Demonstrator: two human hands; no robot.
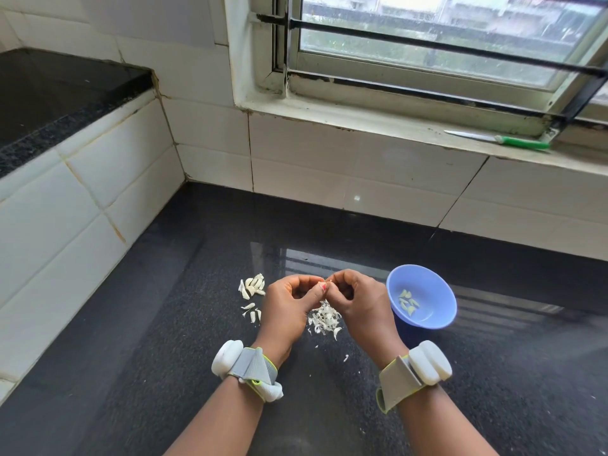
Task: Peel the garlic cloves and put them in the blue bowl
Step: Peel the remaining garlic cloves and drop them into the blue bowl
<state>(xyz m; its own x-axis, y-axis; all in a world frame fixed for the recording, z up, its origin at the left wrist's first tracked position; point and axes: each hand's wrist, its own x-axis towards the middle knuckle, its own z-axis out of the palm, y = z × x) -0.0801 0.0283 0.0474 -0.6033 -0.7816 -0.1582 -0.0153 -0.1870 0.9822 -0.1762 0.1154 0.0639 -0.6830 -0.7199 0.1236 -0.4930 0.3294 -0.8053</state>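
Both hands are raised together just above the black counter (171, 324), their fingertips meeting over the middle of it. The left hand (289, 307) is curled, its thumb and forefinger pinching a small garlic clove (320, 284); the right hand (357, 302) is curled too, its fingertips pinching the same clove from the other side, so the clove is mostly hidden between them and only a pale bit shows. Whether any skin is on it I cannot tell. Directly under the hands, on the counter, lies a loose heap of papery peels (324, 319), with a few stray flakes nearer the front edge. To the left of the left hand sits a small cluster of unpeeled cloves (252, 286), and just in front of it a few more pieces (252, 311), all touching the counter and apart from the peel heap. The blue bowl (434, 319) stands upright on the counter just to the right of the right hand, near it but not touching; several peeled cloves (408, 302) lie at its bottom. Each wrist carries a grey strap with a white device: the left band (245, 368) and the right band (414, 368). Beyond the back edge of the counter the white tiled wall rises to a window sill (362, 121), where a green-handled knife (500, 139) lies flat towards the right end.
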